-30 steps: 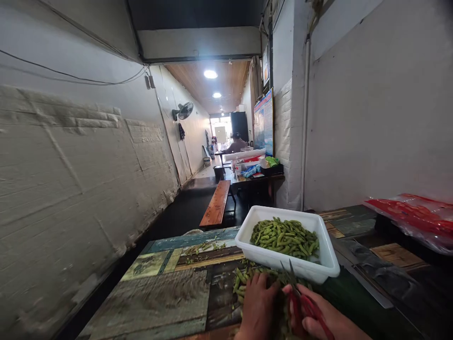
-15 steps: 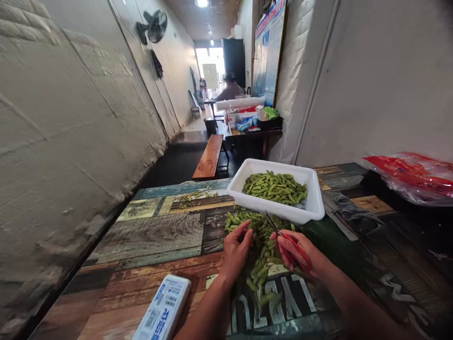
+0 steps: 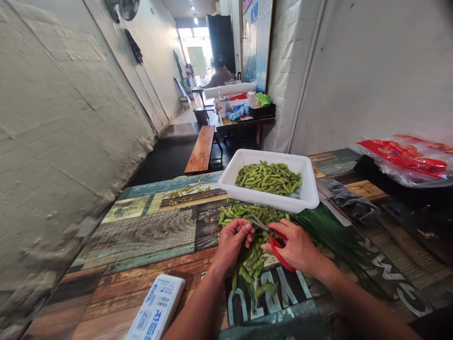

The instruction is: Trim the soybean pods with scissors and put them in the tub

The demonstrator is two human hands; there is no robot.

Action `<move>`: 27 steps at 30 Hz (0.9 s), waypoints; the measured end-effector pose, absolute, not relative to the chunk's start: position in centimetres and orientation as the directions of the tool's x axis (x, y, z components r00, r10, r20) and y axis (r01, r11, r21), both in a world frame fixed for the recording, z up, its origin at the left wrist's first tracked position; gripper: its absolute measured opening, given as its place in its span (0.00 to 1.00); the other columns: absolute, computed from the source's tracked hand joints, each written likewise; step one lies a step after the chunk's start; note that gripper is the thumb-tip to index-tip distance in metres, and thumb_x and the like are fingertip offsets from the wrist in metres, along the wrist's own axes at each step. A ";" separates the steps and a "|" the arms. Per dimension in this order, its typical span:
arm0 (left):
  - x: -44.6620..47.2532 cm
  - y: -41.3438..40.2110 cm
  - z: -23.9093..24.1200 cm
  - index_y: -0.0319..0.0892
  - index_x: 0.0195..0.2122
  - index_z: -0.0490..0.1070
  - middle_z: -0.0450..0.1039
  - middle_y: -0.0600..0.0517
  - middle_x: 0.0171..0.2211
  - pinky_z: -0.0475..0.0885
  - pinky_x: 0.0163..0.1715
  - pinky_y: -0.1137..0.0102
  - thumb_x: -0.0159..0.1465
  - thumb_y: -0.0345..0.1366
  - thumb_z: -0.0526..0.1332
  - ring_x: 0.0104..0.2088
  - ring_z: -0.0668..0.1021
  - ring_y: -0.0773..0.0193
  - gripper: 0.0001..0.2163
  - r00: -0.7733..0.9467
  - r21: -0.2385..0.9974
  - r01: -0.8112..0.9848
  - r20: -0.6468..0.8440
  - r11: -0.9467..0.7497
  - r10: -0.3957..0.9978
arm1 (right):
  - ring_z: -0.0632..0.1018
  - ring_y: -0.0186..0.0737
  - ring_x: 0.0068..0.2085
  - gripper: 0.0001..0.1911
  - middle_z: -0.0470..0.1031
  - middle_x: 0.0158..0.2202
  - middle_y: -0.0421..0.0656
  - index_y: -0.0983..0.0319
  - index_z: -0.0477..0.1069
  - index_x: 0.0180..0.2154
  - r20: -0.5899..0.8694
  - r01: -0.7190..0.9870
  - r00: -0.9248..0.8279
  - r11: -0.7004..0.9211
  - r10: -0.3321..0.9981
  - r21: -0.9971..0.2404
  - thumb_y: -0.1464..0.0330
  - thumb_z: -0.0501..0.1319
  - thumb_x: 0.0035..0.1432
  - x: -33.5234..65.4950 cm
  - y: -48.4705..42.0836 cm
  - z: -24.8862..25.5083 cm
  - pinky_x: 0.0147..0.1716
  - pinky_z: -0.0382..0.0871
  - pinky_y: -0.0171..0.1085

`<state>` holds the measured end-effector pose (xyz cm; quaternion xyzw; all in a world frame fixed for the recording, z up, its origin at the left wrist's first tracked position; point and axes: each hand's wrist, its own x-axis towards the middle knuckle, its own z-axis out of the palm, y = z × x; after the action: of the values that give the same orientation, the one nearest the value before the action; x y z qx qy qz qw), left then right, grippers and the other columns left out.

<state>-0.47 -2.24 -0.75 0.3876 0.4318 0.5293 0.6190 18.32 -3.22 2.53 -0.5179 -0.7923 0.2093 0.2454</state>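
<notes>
My right hand (image 3: 297,248) grips red-handled scissors (image 3: 277,245), fingers in the loops, blades parted and pointing left toward my other hand. The fingers of my left hand (image 3: 234,238) are pinched together near the blade tips. Between them seems to be a green edamame pod, mostly hidden by the fingers. Loose edamame pods (image 3: 253,267) lie heaped on the table under and between both hands. Just behind the heap stands a white plastic tub (image 3: 228,185), with many more pods (image 3: 269,178) inside.
A white-and-blue box (image 3: 155,307) lies at the front left of the wood-patterned table (image 3: 141,236). Long green stalks (image 3: 329,231), a grey cloth (image 3: 354,200) and a red plastic bag (image 3: 406,158) are on the right. Beyond are a bench (image 3: 200,148) and a seated person (image 3: 221,74).
The scissors have opened and swung left toward my left hand, whose fingers have closed into a pinch. The camera view has shifted slightly.
</notes>
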 end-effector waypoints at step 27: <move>-0.4 -2.2 -0.6 0.38 0.26 0.71 0.69 0.52 0.19 0.60 0.18 0.75 0.57 0.48 0.62 0.18 0.68 0.69 0.15 0.132 0.992 0.114 -0.075 0.060 0.988 | 0.63 0.30 0.24 0.20 0.67 0.21 0.36 0.64 0.69 0.25 -0.052 0.634 -0.434 0.264 0.900 -0.727 0.55 0.56 0.60 18.1 -3.2 1.4 0.23 0.50 0.31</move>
<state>-0.42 -2.20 -0.65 0.5423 0.5080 0.4195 0.5215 18.06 -3.18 1.36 -0.4968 -0.7717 0.3484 0.1905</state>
